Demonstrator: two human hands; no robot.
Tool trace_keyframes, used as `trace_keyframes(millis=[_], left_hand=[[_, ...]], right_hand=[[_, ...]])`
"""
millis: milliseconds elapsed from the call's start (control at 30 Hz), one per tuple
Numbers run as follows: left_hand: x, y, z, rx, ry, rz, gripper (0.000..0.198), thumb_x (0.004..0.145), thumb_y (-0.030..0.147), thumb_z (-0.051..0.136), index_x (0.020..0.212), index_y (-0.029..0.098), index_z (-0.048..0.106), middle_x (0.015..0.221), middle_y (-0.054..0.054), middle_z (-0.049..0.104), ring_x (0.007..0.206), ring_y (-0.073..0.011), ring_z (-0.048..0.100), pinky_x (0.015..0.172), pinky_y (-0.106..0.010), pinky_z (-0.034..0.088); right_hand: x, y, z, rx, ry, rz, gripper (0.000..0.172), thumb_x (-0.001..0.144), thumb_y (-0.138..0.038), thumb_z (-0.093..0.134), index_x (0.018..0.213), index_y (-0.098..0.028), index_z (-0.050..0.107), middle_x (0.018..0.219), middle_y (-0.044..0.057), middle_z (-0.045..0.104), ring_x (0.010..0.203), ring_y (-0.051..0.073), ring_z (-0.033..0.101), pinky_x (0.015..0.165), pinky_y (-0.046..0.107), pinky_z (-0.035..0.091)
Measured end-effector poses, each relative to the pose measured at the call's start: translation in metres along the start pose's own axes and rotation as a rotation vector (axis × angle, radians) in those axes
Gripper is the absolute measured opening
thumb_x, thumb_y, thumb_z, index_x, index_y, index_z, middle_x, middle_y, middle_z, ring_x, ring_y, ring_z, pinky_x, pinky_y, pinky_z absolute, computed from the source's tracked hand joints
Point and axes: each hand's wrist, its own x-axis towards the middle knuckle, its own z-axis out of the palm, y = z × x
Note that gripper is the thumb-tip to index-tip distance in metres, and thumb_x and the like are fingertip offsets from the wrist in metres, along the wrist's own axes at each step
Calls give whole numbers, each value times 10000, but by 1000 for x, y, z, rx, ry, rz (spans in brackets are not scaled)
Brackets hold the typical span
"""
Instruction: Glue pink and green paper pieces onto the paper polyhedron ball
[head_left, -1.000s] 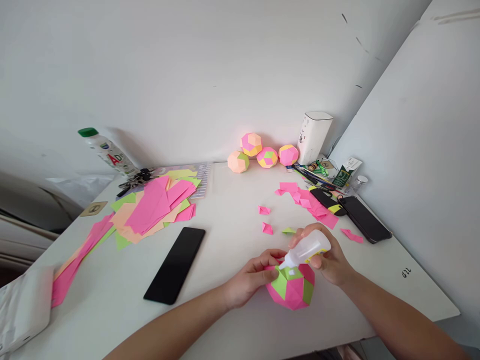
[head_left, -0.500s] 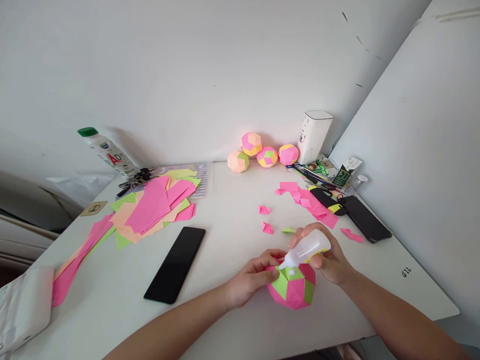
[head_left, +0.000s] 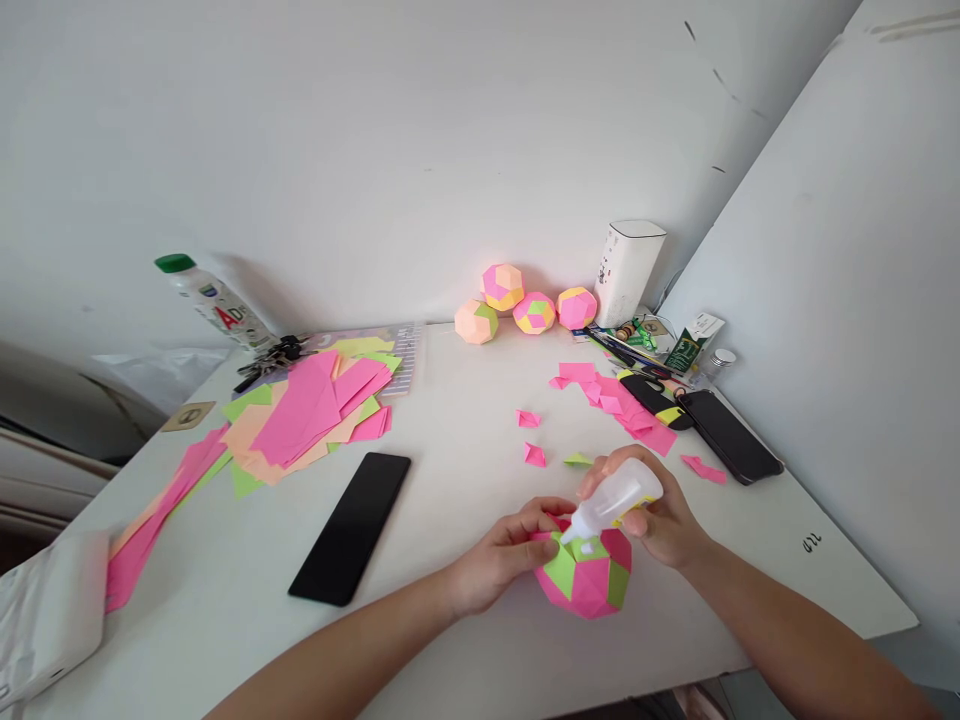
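The ball (head_left: pixel 591 582), of pink and green folded paper, is near the front of the surface (head_left: pixel 450 660), right of the middle; whether it rests there or is held just above cannot be told. The left hand (head_left: pixel 501 558) grasps it from the left side, thumb on a green face near the top, fingers reaching round behind. The right hand (head_left: pixel 664 522) grips the squeeze bottle (head_left: pixel 619 494), tilted with its nozzle pointing down and left at the green top, close to the left thumb. A small white patch (head_left: pixel 588 547) shows on the green beside the nozzle. Just beyond the hands lie a green piece (head_left: pixel 577 460) and two folded pink pieces, one nearer (head_left: pixel 535 456) and one farther (head_left: pixel 528 419). To the right, pink sheets (head_left: pixel 611 402) spread beside a black and yellow tool (head_left: pixel 655 402), which lies near a dark phone (head_left: pixel 727 437). Left of the hands, well apart, is a black slab (head_left: pixel 350 528), slanted on the surface; beyond it sits a heap of pink, peach and green paper (head_left: pixel 300 415), with keys (head_left: pixel 274 360) at its back and a green-capped bottle (head_left: pixel 221 308) behind them. Against the wall (head_left: pixel 375 150), four more paper balls (head_left: pixel 535 313) cluster left of a white box (head_left: pixel 630 275).
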Motion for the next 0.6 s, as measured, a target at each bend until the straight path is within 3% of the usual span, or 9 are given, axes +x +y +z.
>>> trace_keyframes(millis=[600], left_hand=[[0,-2,-1,-1,-24,17,121,773,297,671,777,177,685,1282,-80,461,1083,-244,492,865,-344,386]], right_hand=[[0,6,-2,55,96,95,321,759,-460,715,947,-243,573,844,32,675,635,143,562,530,265,436]])
